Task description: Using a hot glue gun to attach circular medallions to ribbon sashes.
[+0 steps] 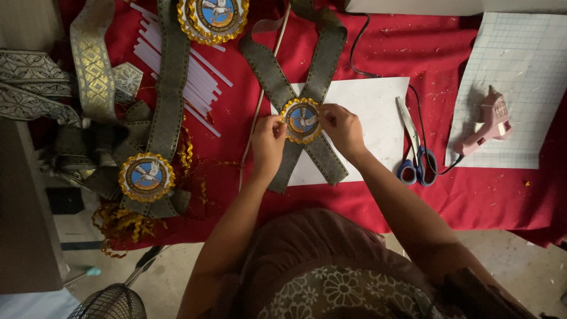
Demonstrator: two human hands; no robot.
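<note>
Left hand (267,142): fingers curled, thumb and forefinger pinched on the left edge of the round badge (301,121). Right hand (342,129): likewise curled, fingertips pinched on the badge's right edge. Both hands close together, with only the badge between them.

Badge: round, gold ruffled rim, blue centre with a white bird, seated on the crossing of the crossed ribbon (295,94). Ribbon: dark olive with pale dotted edges, folded in an X, lying partly on a white sheet (372,112) on the red-covered table (484,195).

From left to right across the table: patterned gold and grey ribbon strips (59,77) at the far left; a finished ribbon with a second badge (146,176), same gold rim and bird picture, among curly gold trim; a bundle of white sticks (195,82) above it; a third badge (214,18) at the top edge; then the hands and the held badge; blue-handled scissors (416,159) just right of the white sheet; a pink glue gun (487,121) resting on a gridded mat (520,65), its black cord trailing leftward.
</note>
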